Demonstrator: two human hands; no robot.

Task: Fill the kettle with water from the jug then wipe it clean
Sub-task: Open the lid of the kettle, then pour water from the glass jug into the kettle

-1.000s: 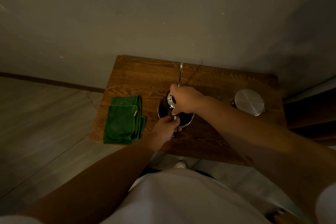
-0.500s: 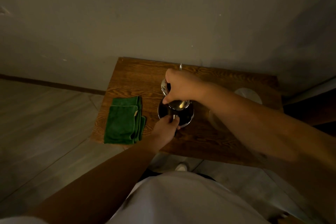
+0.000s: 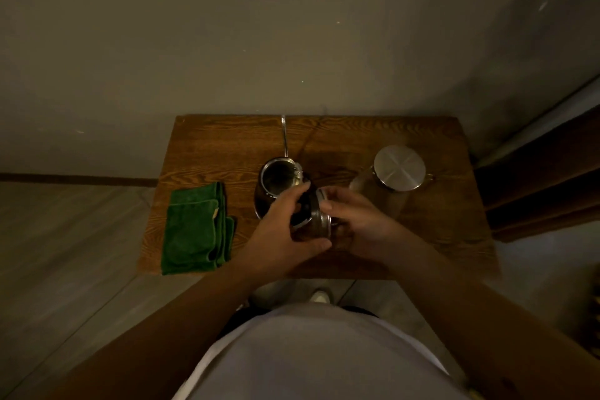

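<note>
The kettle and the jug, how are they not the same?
The kettle has its top open, so you can see inside; the jug is shut with a round silver lid. The kettle looks dark and shiny, while the jug's body looks clear like glass. The kettle has a long thin spout; I can't make out one on the jug. Both stand upright on the wooden table.

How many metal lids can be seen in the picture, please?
2. One lid sits on the jug at the table's right; the other lid is held between both hands near the open kettle.
</note>
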